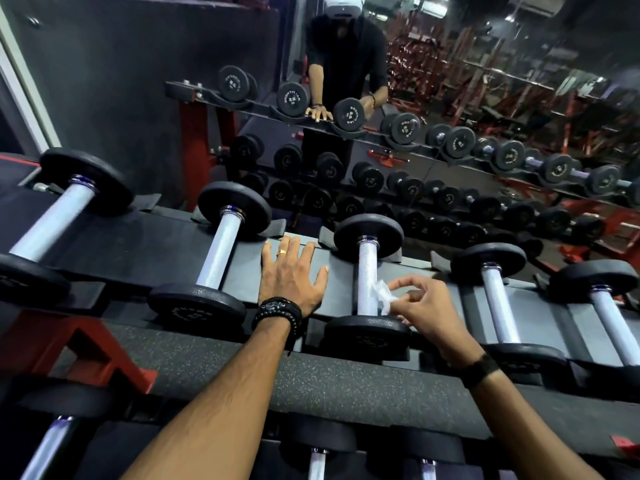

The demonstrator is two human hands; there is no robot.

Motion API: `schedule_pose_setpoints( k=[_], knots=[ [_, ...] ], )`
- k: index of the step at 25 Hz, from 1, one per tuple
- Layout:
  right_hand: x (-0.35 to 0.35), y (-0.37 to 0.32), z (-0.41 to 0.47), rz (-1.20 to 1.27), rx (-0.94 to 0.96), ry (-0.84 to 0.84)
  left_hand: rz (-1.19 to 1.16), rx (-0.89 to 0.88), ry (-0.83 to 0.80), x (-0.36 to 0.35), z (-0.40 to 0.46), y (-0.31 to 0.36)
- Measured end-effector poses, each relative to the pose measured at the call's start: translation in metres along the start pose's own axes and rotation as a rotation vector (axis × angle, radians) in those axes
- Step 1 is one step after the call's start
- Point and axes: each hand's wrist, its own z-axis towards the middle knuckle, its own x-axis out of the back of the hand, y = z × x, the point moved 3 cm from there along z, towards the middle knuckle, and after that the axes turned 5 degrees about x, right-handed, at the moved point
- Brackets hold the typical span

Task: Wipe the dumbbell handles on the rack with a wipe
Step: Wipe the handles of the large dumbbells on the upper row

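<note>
The right hand (424, 306) pinched a white wipe (382, 294) against the middle dumbbell's handle (367, 278); the left hand (291, 275) lay flat, fingers spread, on the rack (138, 244) beside it, neighbouring dumbbells (221, 251) flanking.

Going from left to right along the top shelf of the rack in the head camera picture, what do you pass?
First dumbbell → second dumbbell → left hand flat on the shelf → third dumbbell → white wipe against its handle → right hand pinching the wipe → fourth dumbbell → fifth dumbbell.
</note>
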Motion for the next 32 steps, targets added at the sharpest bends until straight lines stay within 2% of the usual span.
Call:
schedule_pose_setpoints(
  k=[3,5,7,9,11,14,16,21,23,26,28,30,32],
  knots=[
    [0.015,-0.015,0.010,-0.161,0.171,0.308,-0.006,-0.005,0.014,0.002,0.000,0.001],
    [0.011,-0.031,0.022,-0.230,0.304,0.396,-0.009,-0.002,0.008,0.003,0.000,0.001],
    [-0.004,-0.042,0.033,-0.316,0.411,0.334,0.000,-0.008,0.016,0.003,-0.001,0.000],
    [-0.015,-0.048,0.035,-0.374,0.439,0.243,-0.005,-0.012,0.012,0.004,-0.001,0.000],
    [-0.009,-0.046,0.031,-0.277,0.366,0.126,-0.007,-0.010,0.015,0.004,-0.001,-0.001],
    [0.001,-0.030,0.003,-0.178,0.194,-0.215,-0.020,-0.006,0.010,0.001,-0.001,0.000],
    [-0.001,-0.025,-0.007,-0.212,0.212,-0.240,-0.020,-0.006,0.033,0.002,0.000,0.000],
    [-0.011,-0.029,0.049,0.137,0.215,0.297,-0.023,-0.004,0.007,0.003,-0.001,0.000],
    [-0.019,-0.027,0.052,0.114,0.275,0.425,-0.025,-0.003,-0.001,0.003,0.000,0.000],
    [-0.032,-0.041,0.044,-0.103,0.588,0.401,-0.013,-0.001,0.019,0.001,0.000,0.000],
    [-0.034,-0.048,0.047,-0.224,0.674,0.423,-0.004,-0.011,0.010,0.000,0.000,0.000],
    [-0.031,-0.041,0.053,-0.137,0.589,0.473,-0.004,-0.006,0.014,0.001,0.000,0.000],
    [-0.027,-0.031,0.052,-0.010,0.424,0.522,-0.014,0.000,0.001,0.002,0.000,0.001]
  ],
)
